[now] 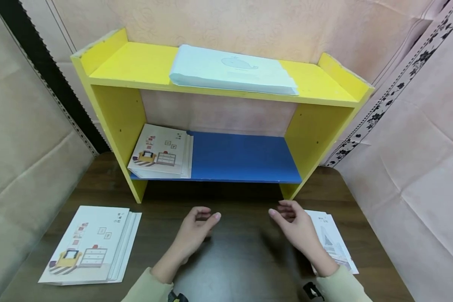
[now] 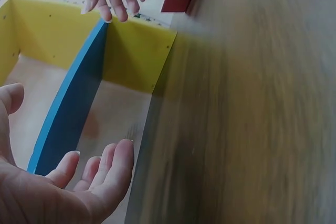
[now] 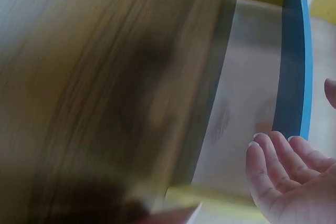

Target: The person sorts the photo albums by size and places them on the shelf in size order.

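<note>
Hands (image 1: 194,232) (image 1: 299,226) above wood tabletop (image 1: 235,251); pale cloth (image 1: 411,167) around.

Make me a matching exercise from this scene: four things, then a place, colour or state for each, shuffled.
Things:
1. Whale-printed pack
2. Lower shelf board
3. Left hand
4. Printed papers at the right

Places, colours, states:
A. Deep blue
B. Partly hidden by the right forearm in the head view
C. Lying on the yellow top shelf
D. Fingers relaxed, holding nothing

Pairs: 1-C, 2-A, 3-D, 4-B
</note>
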A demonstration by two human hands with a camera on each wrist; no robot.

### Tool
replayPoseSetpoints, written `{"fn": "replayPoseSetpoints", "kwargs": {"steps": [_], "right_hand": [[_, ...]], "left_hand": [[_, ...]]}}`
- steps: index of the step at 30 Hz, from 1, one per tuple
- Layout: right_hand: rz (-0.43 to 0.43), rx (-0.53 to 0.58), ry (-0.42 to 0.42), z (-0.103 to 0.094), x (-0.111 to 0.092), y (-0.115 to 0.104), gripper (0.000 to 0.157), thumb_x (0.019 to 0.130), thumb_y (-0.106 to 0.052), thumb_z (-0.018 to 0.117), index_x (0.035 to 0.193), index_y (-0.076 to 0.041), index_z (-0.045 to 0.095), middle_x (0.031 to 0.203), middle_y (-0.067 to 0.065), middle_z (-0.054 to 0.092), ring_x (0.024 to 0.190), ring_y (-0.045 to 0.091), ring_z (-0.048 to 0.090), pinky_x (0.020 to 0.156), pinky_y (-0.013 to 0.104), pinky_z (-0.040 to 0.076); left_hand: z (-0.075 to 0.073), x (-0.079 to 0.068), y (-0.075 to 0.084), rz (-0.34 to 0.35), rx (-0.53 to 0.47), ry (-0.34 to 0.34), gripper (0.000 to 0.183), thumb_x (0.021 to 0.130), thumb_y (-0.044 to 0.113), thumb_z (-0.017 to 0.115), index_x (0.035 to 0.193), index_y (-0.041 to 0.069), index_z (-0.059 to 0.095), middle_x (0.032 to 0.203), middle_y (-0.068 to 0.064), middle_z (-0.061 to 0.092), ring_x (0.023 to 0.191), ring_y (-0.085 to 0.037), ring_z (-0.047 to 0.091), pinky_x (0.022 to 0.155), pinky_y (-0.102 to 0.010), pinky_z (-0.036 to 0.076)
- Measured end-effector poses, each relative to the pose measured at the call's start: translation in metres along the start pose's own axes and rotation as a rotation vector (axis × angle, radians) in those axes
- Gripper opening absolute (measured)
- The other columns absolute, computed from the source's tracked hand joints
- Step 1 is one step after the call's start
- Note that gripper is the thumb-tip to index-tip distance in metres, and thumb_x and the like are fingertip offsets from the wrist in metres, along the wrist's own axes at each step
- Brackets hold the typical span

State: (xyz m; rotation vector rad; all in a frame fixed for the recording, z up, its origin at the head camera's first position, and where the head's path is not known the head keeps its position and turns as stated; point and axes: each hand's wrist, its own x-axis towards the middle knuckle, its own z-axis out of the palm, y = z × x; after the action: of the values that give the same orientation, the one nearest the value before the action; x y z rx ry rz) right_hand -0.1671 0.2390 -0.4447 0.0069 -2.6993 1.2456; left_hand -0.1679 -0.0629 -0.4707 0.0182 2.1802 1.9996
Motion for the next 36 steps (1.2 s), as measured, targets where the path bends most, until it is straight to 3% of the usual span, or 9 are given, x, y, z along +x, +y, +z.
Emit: {"fn": "replayPoseSetpoints", "kwargs": {"steps": [6, 14, 20, 27, 31, 36], "right_hand": [[0.031, -0.074, 0.032, -0.023, -0.003, 0.022, 0.06, 0.086, -0.055, 0.066, 0.127, -0.014, 0.054, 0.112, 0.003, 0.065, 0.097, 0.016, 0.063, 0.081, 0.032, 0.052], [0.061, -0.115, 0.038, -0.038, -0.01, 0.04, 0.065, 0.087, -0.054, 0.065, 0.132, -0.01, 0.049, 0.115, 0.009, 0.065, 0.098, 0.022, 0.064, 0.081, 0.037, 0.053], [0.108, -0.119, 0.061, -0.051, -0.013, 0.048, 0.068, 0.089, -0.05, 0.065, 0.134, -0.004, 0.046, 0.121, 0.018, 0.061, 0.108, 0.032, 0.059, 0.09, 0.048, 0.048], [0.271, -0.108, 0.057, -0.059, -0.016, 0.065, 0.094, 0.087, -0.056, 0.065, 0.148, 0.0, 0.02, 0.136, 0.029, 0.043, 0.127, 0.044, 0.038, 0.099, 0.06, 0.033], [0.301, -0.147, 0.082, -0.056, -0.018, 0.072, 0.098, 0.085, -0.054, 0.067, 0.148, 0.003, 0.018, 0.138, 0.033, 0.035, 0.126, 0.051, 0.028, 0.097, 0.062, 0.029], [0.399, -0.212, 0.046, -0.058, -0.019, 0.081, 0.102, 0.085, -0.06, 0.063, 0.147, 0.006, 0.016, 0.139, 0.039, 0.023, 0.124, 0.057, 0.02, 0.093, 0.068, 0.024]], "left_hand": [[0.023, 0.0, 0.0, 0.006, 0.026, -0.055, 0.065, 0.086, 0.053, 0.068, 0.128, 0.007, 0.051, 0.126, -0.016, 0.053, 0.106, -0.025, 0.061, 0.079, -0.039, 0.054], [0.053, -0.003, -0.001, -0.007, 0.043, -0.137, 0.062, 0.085, 0.053, 0.068, 0.127, 0.01, 0.051, 0.126, -0.015, 0.052, 0.106, -0.025, 0.058, 0.074, -0.036, 0.053], [0.082, -0.006, 0.0, -0.017, 0.02, -0.155, 0.061, 0.083, 0.051, 0.072, 0.124, 0.01, 0.053, 0.124, -0.012, 0.053, 0.102, -0.022, 0.059, 0.073, -0.036, 0.053], [0.134, -0.008, -0.003, -0.024, -0.009, -0.164, 0.066, 0.081, 0.049, 0.075, 0.128, 0.009, 0.051, 0.123, -0.011, 0.054, 0.111, -0.029, 0.054, 0.086, -0.043, 0.049], [0.165, -0.014, -0.003, -0.07, -0.05, -0.176, 0.071, 0.081, 0.045, 0.076, 0.135, 0.009, 0.046, 0.126, -0.011, 0.052, 0.112, -0.03, 0.052, 0.086, -0.046, 0.049], [0.195, -0.026, -0.003, -0.119, -0.077, -0.192, 0.073, 0.081, 0.038, 0.078, 0.139, 0.009, 0.043, 0.13, -0.009, 0.052, 0.115, -0.031, 0.053, 0.088, -0.049, 0.049]]}}
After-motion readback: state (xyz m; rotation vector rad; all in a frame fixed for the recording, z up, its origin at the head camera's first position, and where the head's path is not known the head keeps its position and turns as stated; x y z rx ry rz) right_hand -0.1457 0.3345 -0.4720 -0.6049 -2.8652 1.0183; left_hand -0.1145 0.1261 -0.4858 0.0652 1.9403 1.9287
